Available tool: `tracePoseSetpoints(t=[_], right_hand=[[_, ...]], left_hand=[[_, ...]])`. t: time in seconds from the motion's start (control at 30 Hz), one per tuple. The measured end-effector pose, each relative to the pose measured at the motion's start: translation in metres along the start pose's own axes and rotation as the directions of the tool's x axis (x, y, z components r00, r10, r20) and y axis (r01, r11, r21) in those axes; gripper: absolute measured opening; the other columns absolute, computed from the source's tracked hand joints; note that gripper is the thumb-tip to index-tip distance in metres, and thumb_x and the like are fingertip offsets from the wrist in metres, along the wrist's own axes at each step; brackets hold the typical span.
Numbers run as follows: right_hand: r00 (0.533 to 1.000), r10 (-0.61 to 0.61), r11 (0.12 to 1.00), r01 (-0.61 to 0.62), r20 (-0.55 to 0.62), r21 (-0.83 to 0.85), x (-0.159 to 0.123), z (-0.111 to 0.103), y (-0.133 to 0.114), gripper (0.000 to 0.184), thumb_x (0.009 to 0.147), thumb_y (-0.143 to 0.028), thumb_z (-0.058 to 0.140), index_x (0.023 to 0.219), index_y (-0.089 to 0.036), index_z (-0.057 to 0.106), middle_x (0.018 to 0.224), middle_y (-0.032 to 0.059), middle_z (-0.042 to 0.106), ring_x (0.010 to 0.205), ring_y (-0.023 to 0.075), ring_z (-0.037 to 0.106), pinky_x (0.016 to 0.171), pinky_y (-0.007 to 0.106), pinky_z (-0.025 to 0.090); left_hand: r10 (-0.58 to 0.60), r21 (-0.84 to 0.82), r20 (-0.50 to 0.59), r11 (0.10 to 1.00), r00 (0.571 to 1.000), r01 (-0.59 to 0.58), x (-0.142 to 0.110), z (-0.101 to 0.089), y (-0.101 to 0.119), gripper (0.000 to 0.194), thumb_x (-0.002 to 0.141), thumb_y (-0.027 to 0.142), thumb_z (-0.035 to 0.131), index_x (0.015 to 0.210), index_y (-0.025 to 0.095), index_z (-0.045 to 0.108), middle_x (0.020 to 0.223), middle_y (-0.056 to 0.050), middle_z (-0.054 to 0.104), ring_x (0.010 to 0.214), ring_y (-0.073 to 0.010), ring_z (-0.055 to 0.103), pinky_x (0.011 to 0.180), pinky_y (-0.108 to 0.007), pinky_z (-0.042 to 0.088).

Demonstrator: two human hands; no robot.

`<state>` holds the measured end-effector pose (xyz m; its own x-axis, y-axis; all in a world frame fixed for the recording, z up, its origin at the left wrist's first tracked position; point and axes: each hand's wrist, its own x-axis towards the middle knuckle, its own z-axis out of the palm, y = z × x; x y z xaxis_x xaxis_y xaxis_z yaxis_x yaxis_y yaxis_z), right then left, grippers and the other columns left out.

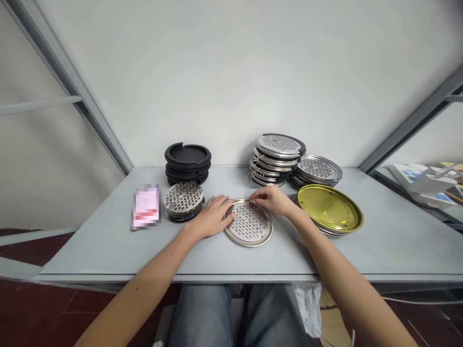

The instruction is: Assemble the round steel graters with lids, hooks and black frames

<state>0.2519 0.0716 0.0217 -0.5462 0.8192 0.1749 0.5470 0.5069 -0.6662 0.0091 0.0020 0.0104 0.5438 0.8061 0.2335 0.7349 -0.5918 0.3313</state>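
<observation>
A round perforated metal cover (249, 221) with a raised silvery rim lies flat on the table in front of me. My left hand (215, 216) rests at its left edge, fingers stretched out and thumb over the perforated face. At the far edge of the cover, my right hand (269, 198) is closed in a pinch. A small shiny bit shows at those fingertips, too small to make out. Left of my left hand sits a stack of smaller perforated metal discs (183, 197). Yellow-gold round trays (329, 207) are stacked beside my right forearm.
Black ring-shaped holders (188, 155) are piled near the wall. Behind my right hand stands a tall stack of metal covers (278, 144) with small wire pieces at its side. More perforated covers (318, 167) lie right of it. A pink packet (145, 206) is at left.
</observation>
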Motion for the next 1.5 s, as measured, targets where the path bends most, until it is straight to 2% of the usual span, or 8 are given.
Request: tracePoseSetpoints(t=[0.1, 0.3, 0.53, 0.7, 0.83, 1.07, 1.27, 1.5], right_hand=[[0.999, -0.033, 0.993, 0.029, -0.036, -0.118, -0.002, 0.002, -0.004, 0.012, 0.076, -0.019, 0.062, 0.082, -0.016, 0.072, 0.073, 0.002, 0.071, 0.064, 0.0133, 0.062, 0.064, 0.023, 0.044], [0.999, 0.0, 0.971, -0.012, -0.049, -0.239, -0.002, 0.008, -0.004, 0.004, 0.075, -0.021, 0.067, 0.076, -0.019, 0.07, 0.068, 0.0001, 0.07, 0.061, 0.0126, 0.061, 0.059, 0.022, 0.04], [0.993, -0.117, 0.974, 0.11, -0.025, -0.198, -0.002, 0.011, -0.001, 0.019, 0.083, -0.016, 0.058, 0.088, -0.022, 0.075, 0.082, 0.002, 0.075, 0.072, 0.0151, 0.066, 0.07, 0.024, 0.045], [0.986, -0.167, 0.965, 0.159, -0.021, -0.21, -0.003, 0.008, -0.001, 0.02, 0.084, -0.017, 0.056, 0.089, -0.021, 0.075, 0.086, 0.0038, 0.074, 0.075, 0.0162, 0.065, 0.071, 0.025, 0.045], [0.991, -0.132, 0.969, 0.121, -0.037, -0.215, -0.004, 0.006, 0.001, 0.016, 0.083, -0.023, 0.059, 0.086, -0.019, 0.074, 0.078, 0.0036, 0.072, 0.068, 0.0146, 0.061, 0.066, 0.024, 0.043], [0.999, -0.047, 0.993, 0.043, -0.027, -0.113, -0.004, 0.005, 0.002, 0.019, 0.082, -0.026, 0.056, 0.083, -0.017, 0.072, 0.072, 0.0017, 0.069, 0.063, 0.0129, 0.057, 0.064, 0.024, 0.042], [1.0, -0.023, 0.985, 0.019, -0.017, -0.17, -0.003, 0.007, 0.0, 0.018, 0.082, -0.026, 0.057, 0.082, -0.016, 0.071, 0.07, 0.002, 0.067, 0.061, 0.0121, 0.054, 0.061, 0.023, 0.039], [0.999, -0.052, 0.971, 0.047, -0.015, -0.233, -0.004, 0.01, 0.0, 0.015, 0.082, -0.022, 0.056, 0.084, -0.016, 0.069, 0.071, 0.0018, 0.066, 0.062, 0.0118, 0.054, 0.061, 0.022, 0.037]], left_hand=[[0.002, -0.005, -0.001, 1.0, 1.0, -0.002, 0.0, 0.001, 0.0, 0.04, 0.095, 0.033, 0.045, 0.134, 0.023, 0.044, 0.126, -0.009, 0.053, 0.12, -0.0257, 0.047, 0.107, -0.044, 0.035], [-0.004, -0.016, 0.001, 1.0, 1.0, 0.004, 0.0, 0.0, 0.001, 0.041, 0.095, 0.032, 0.046, 0.134, 0.024, 0.044, 0.126, -0.009, 0.054, 0.121, -0.0258, 0.047, 0.107, -0.044, 0.035], [-0.006, -0.028, 0.006, 1.0, 1.0, 0.006, 0.0, 0.0, 0.0, 0.04, 0.095, 0.032, 0.045, 0.134, 0.024, 0.044, 0.127, -0.009, 0.053, 0.122, -0.0252, 0.047, 0.109, -0.044, 0.033], [-0.001, -0.017, 0.005, 1.0, 1.0, 0.001, 0.0, 0.0, 0.0, 0.039, 0.095, 0.033, 0.045, 0.134, 0.024, 0.044, 0.125, -0.009, 0.053, 0.12, -0.0252, 0.047, 0.107, -0.044, 0.035], [0.003, -0.007, 0.007, 1.0, 1.0, -0.003, 0.0, -0.001, 0.0, 0.04, 0.095, 0.034, 0.045, 0.134, 0.023, 0.044, 0.125, -0.009, 0.053, 0.12, -0.0256, 0.047, 0.106, -0.044, 0.036], [0.004, -0.011, 0.005, 1.0, 1.0, -0.004, 0.0, -0.001, 0.001, 0.04, 0.095, 0.034, 0.045, 0.134, 0.024, 0.044, 0.125, -0.009, 0.054, 0.12, -0.0252, 0.048, 0.107, -0.043, 0.035], [-0.003, -0.032, 0.004, 0.999, 1.0, 0.004, 0.0, -0.001, 0.001, 0.04, 0.095, 0.033, 0.046, 0.134, 0.025, 0.044, 0.126, -0.009, 0.053, 0.12, -0.0255, 0.047, 0.106, -0.043, 0.035], [-0.012, -0.025, 0.019, 1.0, 1.0, 0.013, 0.0, -0.002, 0.002, 0.041, 0.095, 0.034, 0.045, 0.135, 0.025, 0.043, 0.126, -0.008, 0.053, 0.12, -0.0252, 0.048, 0.109, -0.044, 0.033]])
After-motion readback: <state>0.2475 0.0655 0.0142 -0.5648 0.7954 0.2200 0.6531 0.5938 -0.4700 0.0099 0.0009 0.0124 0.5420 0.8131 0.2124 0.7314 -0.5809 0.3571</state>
